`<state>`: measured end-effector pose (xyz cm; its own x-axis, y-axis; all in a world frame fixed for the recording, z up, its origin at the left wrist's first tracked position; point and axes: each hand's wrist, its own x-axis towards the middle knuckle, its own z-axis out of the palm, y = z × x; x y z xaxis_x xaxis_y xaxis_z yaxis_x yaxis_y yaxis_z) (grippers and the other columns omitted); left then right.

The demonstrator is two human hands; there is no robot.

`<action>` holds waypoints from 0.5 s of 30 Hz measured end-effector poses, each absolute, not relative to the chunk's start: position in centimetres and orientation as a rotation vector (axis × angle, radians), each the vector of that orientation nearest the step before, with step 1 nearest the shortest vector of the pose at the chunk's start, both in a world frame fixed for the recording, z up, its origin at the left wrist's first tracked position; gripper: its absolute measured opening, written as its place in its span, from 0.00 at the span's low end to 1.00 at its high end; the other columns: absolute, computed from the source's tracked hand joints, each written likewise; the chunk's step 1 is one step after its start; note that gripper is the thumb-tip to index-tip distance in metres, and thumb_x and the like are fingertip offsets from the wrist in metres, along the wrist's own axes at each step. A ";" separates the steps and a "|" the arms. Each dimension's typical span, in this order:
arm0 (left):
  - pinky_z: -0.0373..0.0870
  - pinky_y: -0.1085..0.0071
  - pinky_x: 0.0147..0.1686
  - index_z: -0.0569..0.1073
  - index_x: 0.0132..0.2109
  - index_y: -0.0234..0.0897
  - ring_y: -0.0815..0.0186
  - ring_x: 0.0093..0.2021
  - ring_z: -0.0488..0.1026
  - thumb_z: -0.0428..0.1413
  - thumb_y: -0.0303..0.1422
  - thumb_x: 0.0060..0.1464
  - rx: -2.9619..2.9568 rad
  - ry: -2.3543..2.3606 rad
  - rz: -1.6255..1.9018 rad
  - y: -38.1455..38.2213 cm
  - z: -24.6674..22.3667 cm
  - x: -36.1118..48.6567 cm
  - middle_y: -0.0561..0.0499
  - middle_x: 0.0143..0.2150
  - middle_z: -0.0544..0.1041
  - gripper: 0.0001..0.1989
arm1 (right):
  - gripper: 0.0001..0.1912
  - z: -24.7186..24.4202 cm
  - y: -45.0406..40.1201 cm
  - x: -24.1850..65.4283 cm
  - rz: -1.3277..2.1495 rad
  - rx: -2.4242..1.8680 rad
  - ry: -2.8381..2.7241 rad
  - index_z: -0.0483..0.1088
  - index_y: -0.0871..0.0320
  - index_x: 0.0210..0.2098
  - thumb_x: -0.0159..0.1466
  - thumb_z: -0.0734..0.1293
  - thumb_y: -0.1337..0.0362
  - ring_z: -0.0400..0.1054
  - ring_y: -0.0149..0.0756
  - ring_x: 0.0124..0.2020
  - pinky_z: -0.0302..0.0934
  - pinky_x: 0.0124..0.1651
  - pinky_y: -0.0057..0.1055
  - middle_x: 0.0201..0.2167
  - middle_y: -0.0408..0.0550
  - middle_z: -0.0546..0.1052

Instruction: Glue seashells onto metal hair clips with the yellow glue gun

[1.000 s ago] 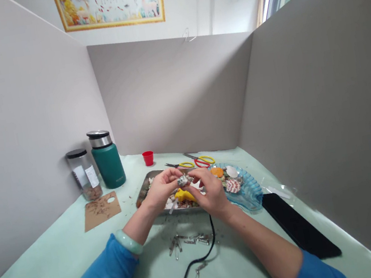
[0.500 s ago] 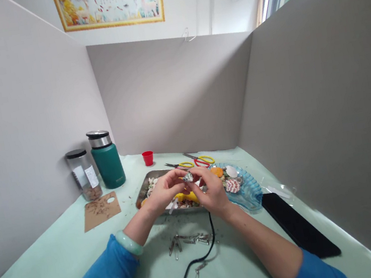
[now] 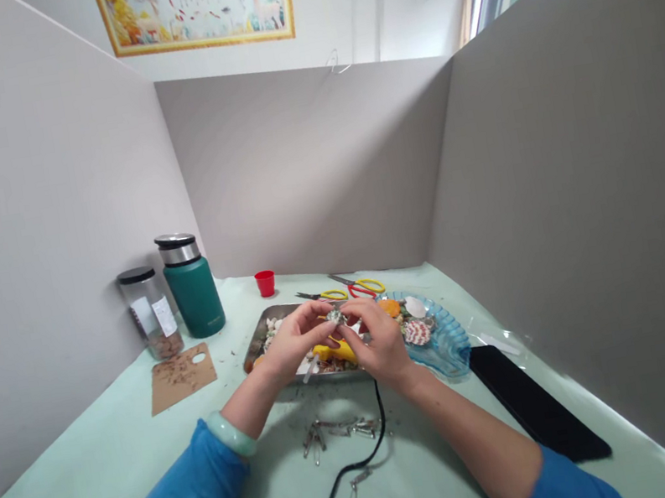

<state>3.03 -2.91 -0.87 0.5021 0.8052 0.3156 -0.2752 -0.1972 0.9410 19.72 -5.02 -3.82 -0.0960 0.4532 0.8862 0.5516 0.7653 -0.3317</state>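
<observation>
My left hand [image 3: 300, 341] and my right hand [image 3: 378, 339] meet above the metal tray [image 3: 253, 349]. Between their fingertips they pinch a small speckled grey-white piece, like a shell [image 3: 336, 317]; the fingers cover part of it. Below the hands, a yellow glue gun [image 3: 336, 354] lies in the tray among small shells, partly hidden. Close to my right hand, a blue scalloped plate [image 3: 453, 341] holds several shells, among them a red-and-white ribbed one [image 3: 416, 333]. A pale green bangle [image 3: 231, 434] circles my left wrist.
Several silvery pins [image 3: 340, 429] and a black cord [image 3: 350, 469] lie in front. Left are a green flask [image 3: 194, 298], a jar [image 3: 153, 317] and a brown card [image 3: 182, 381]. Behind stand a red cup [image 3: 265, 284] and scissors [image 3: 369, 285]. A black slab [image 3: 537, 402] lies right.
The small shell-like piece has turned slightly between my fingertips. Both hands have barely shifted, and everything else stays in place.
</observation>
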 end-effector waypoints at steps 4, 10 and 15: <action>0.71 0.67 0.38 0.71 0.41 0.34 0.67 0.34 0.73 0.63 0.32 0.47 1.434 0.450 0.991 -2.5 -1.2 2.8 0.50 0.38 0.74 0.14 | 0.10 -3.8 -5.2 19.7 -0.125 -0.790 -1.728 0.66 0.56 0.42 0.60 0.64 0.70 0.69 0.38 0.40 0.66 0.39 0.36 0.41 0.52 0.72; 0.70 0.68 0.38 0.71 0.38 0.33 0.68 0.34 0.72 0.64 0.30 0.45 1.429 0.453 1.008 -2.5 -1.2 2.9 0.50 0.35 0.75 0.13 | 0.12 -3.9 -5.3 19.6 -0.150 -0.778 -1.745 0.65 0.55 0.44 0.60 0.64 0.69 0.69 0.38 0.39 0.66 0.40 0.36 0.41 0.52 0.72; 0.70 0.62 0.42 0.72 0.38 0.33 0.65 0.37 0.73 0.61 0.30 0.49 1.400 0.329 0.977 -2.8 -1.0 2.9 0.47 0.41 0.74 0.09 | 0.11 -3.7 -5.4 19.5 -0.060 -0.795 -1.702 0.65 0.55 0.44 0.60 0.65 0.68 0.68 0.36 0.36 0.66 0.37 0.34 0.41 0.51 0.72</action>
<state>2.88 -2.84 -0.96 0.5896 0.7320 0.3415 -0.3759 -0.1255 0.9181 19.55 -5.39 -3.69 -0.0709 0.4694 0.8801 0.5298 0.7653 -0.3655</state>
